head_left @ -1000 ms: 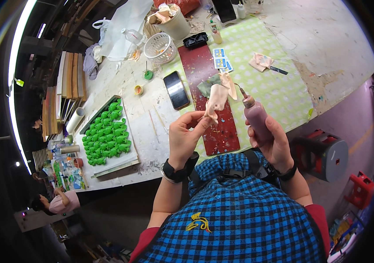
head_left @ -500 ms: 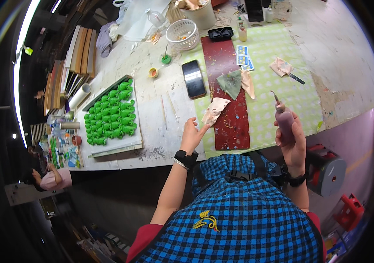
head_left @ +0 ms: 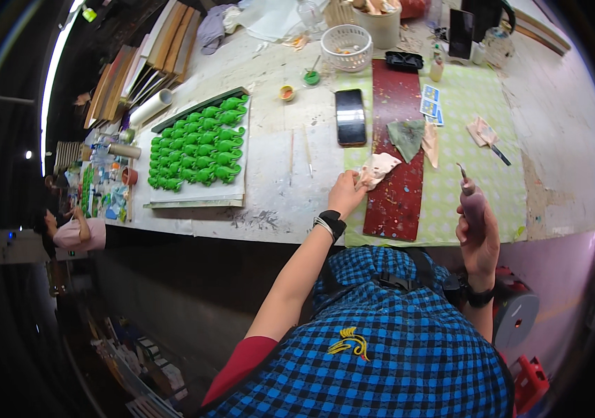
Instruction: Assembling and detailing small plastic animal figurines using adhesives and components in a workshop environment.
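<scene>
My left hand (head_left: pixel 347 195) has its fingers closed on the near corner of a pale peach cloth (head_left: pixel 381 169), stained and lying partly on a paint-spattered dark red board (head_left: pixel 393 216). In my right hand (head_left: pixel 480 244) is a squeeze bottle (head_left: pixel 474 207) of dull mauve colour, upright, with a thin bent metal nozzle at its top. The fingers wrap round its body above the table's near edge. Beyond the peach cloth lie a grey-green cloth (head_left: pixel 407 139) and a narrow peach cloth strip (head_left: pixel 430 145).
Left stands a tray of green curly-tailed figures (head_left: pixel 200 146). A phone (head_left: pixel 350 117), thin brushes (head_left: pixel 308 153), paint cups (head_left: pixel 312 78) and a white basket (head_left: pixel 347 49) lie farther back. Right is a folded cloth with a black-handled tool (head_left: pixel 500 154). Another person (head_left: pixel 81 233) works at far left.
My left fingers have closed on the corner of the peach cloth, which they were touching with a fingertip before. The whole view has shifted leftward; the bottle stays in my right hand.
</scene>
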`<state>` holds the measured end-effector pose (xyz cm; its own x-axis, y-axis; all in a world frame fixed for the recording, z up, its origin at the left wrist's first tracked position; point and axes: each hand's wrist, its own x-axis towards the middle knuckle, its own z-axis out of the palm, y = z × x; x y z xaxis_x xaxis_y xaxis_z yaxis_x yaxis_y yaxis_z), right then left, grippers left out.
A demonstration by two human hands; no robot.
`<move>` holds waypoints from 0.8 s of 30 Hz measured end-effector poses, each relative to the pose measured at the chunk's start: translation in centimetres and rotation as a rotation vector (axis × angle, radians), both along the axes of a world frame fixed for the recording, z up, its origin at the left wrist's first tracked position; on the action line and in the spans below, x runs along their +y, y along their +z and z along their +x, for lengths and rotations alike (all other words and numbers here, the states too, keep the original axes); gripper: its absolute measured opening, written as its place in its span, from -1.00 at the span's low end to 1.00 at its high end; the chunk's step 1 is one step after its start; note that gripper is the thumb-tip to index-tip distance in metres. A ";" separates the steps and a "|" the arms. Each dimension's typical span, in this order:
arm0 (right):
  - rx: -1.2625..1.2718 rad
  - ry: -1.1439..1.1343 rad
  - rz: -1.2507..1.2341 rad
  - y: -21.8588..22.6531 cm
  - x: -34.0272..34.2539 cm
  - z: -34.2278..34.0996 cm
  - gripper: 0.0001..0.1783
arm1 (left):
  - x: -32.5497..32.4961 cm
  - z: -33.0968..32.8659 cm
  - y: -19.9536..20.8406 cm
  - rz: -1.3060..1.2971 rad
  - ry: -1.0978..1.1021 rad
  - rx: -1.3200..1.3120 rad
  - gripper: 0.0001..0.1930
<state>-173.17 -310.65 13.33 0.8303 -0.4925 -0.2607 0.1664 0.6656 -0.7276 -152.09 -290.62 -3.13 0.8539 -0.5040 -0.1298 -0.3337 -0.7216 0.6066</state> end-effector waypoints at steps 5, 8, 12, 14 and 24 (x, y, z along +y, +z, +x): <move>0.014 -0.036 0.002 -0.1 0.2 0.1 -0.53 | 6.5 6.4 -0.8 -0.136 0.273 -0.213 -0.66; 0.004 -0.040 -0.003 0.1 1.0 0.6 -0.54 | 11.2 10.8 -1.2 0.050 0.368 -0.311 -0.58; 0.021 -0.077 -0.027 0.0 2.6 1.3 -0.53 | 10.7 13.3 -0.5 0.210 0.524 -0.112 -0.40; 0.051 -0.103 0.007 0.3 3.8 1.7 -0.52 | 8.6 13.2 0.3 0.184 0.424 -0.061 -0.37; 0.029 -0.114 0.015 0.4 9.6 5.6 -0.53 | 6.7 14.7 -1.0 -0.018 0.202 -0.030 -0.57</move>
<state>-167.56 -301.07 13.70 0.7614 -0.5790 -0.2916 0.2205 0.6544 -0.7233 -137.35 -283.92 -4.10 0.9414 -0.3236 -0.0950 -0.2012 -0.7649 0.6120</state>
